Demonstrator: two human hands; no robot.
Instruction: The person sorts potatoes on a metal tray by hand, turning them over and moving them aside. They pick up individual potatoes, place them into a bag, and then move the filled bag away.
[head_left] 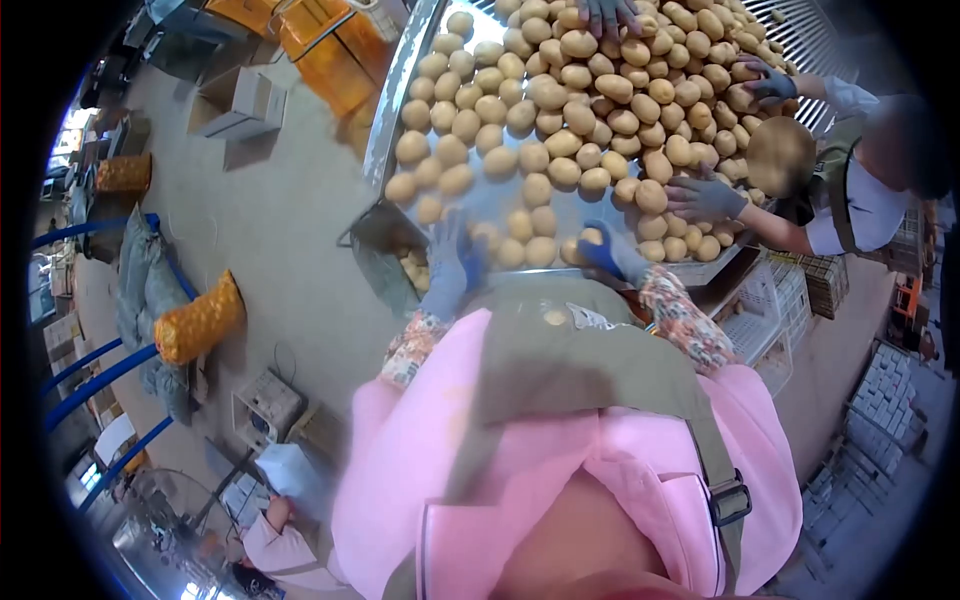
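Note:
Many potatoes [578,118] lie on a metal sorting table [495,192], heaped at the far right and more spread out at the near left. My left hand [450,265], in a grey and blue glove, is at the near edge beside a few potatoes, its fingers stretched out and slightly blurred. In a matching glove, my right hand [615,255] curls around a potato [592,236] at the same edge. A dark green bag [378,262] with potatoes inside hangs at the table's near left corner.
A co-worker [860,185] on the right has both gloved hands on the heap. Another gloved hand [608,14] reaches in at the top. Crates [765,310] stand below the right side. On the left are a cardboard box [240,103], an orange sack [200,318] and blue rails [100,375].

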